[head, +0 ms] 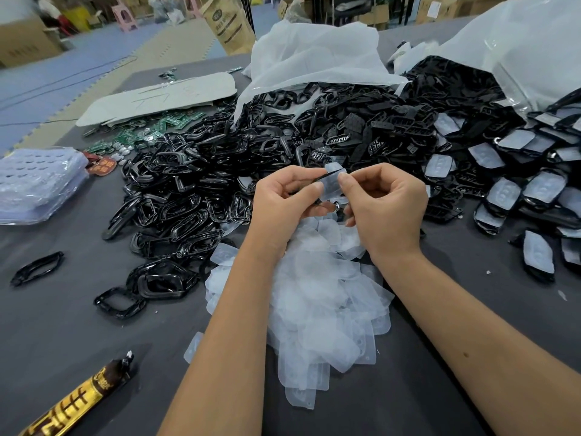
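Observation:
Above the table's middle, my left hand (284,199) grips a black plastic frame piece (328,175), seen edge-on. My right hand (385,202) pinches a translucent rubber pad (332,184) against that frame. Both hands meet over a heap of translucent pads (317,297) lying on the dark grey table (63,325). A large pile of black frames (195,184) spreads to the left and behind the hands. Black pieces with pads fitted (534,190) lie to the right.
Two white plastic bags (314,55) spill black parts at the back. Green circuit boards (151,133) lie back left beside flat cardboard (163,96). A stack of clear blister trays (37,180) sits at left. A gold-and-brown tube (78,401) lies front left. Loose black frames (37,269) lie apart.

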Tool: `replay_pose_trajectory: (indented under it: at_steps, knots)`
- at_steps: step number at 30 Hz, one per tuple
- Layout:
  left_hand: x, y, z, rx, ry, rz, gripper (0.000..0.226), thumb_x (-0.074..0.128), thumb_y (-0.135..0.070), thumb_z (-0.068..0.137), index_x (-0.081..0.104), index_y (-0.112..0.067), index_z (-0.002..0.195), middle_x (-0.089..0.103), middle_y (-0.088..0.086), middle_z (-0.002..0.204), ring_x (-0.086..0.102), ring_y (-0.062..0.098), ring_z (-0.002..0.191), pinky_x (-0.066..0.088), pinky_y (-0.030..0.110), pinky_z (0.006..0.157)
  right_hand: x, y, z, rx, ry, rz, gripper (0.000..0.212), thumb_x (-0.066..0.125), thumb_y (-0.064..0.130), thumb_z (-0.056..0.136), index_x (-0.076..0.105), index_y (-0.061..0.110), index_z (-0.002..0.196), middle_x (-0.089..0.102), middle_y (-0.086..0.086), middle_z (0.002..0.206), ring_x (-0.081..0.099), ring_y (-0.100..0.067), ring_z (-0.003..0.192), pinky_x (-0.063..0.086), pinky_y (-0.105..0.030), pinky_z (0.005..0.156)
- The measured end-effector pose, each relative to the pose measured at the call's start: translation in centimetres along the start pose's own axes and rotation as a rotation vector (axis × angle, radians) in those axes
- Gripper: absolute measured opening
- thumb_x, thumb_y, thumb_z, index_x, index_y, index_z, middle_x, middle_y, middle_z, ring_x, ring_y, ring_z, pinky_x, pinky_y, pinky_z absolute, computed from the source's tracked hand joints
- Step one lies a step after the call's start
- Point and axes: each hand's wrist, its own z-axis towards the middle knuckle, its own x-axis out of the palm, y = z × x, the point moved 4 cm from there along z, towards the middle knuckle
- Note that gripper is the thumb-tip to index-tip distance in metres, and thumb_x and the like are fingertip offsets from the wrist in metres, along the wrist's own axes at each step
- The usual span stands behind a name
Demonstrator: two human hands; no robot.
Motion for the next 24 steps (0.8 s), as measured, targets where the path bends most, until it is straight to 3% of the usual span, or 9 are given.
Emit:
replay_pose_trajectory:
  at_steps: [7, 13, 18, 24]
  knots:
    - [0.1, 0.06, 0.02, -0.01, -0.024, 0.037, 0.016, 0.071, 0.008, 0.091, 0.073, -0.004, 0.102, 0.078, 0.009, 0.089, 0.074, 0.023, 0.062, 0.057, 0.021, 0.058, 0.04, -0.15, 0.02, 0.009, -0.001, -0.014, 0.016, 0.081, 0.023, 0.089, 0.072, 0.017, 0.077, 0.071, -0.001, 0.065, 0.068, -0.021, 0.05, 0.056, -0.038, 0.045]
    - [0.18, 0.0, -0.07, 0.003, -0.032, 0.052, 0.012, 0.071, 0.006, 0.092, 0.072, -0.004, 0.099, 0.078, 0.012, 0.089, 0.073, 0.024, 0.061, 0.057, 0.022, 0.057, 0.11, -0.06, -0.21, 0.036, 0.009, 0.012, 0.02, 0.081, 0.019, 0.089, 0.069, 0.013, 0.075, 0.069, -0.003, 0.06, 0.064, -0.019, 0.043, 0.048, -0.027, 0.038]
    - [0.0, 0.07, -0.07, -0.003, -0.038, 0.046, 0.013, 0.069, 0.005, 0.093, 0.073, -0.006, 0.098, 0.077, 0.013, 0.089, 0.073, 0.024, 0.06, 0.057, 0.022, 0.057, 0.23, -0.15, 0.06, -0.002, 0.013, -0.08, 0.022, 0.08, 0.023, 0.089, 0.068, 0.015, 0.073, 0.068, 0.0, 0.063, 0.066, -0.023, 0.055, 0.057, -0.04, 0.054]
    - [-0.11, -0.01, -0.03, 0.017, -0.026, 0.035, 0.019, 0.067, 0.007, 0.093, 0.074, -0.01, 0.097, 0.077, 0.012, 0.087, 0.073, 0.022, 0.059, 0.056, 0.019, 0.055, 0.21, -0.72, 0.32, 0.047, 0.029, -0.028, 0.023, 0.083, 0.024, 0.086, 0.064, 0.016, 0.075, 0.067, 0.002, 0.066, 0.061, -0.016, 0.058, 0.053, -0.034, 0.057]
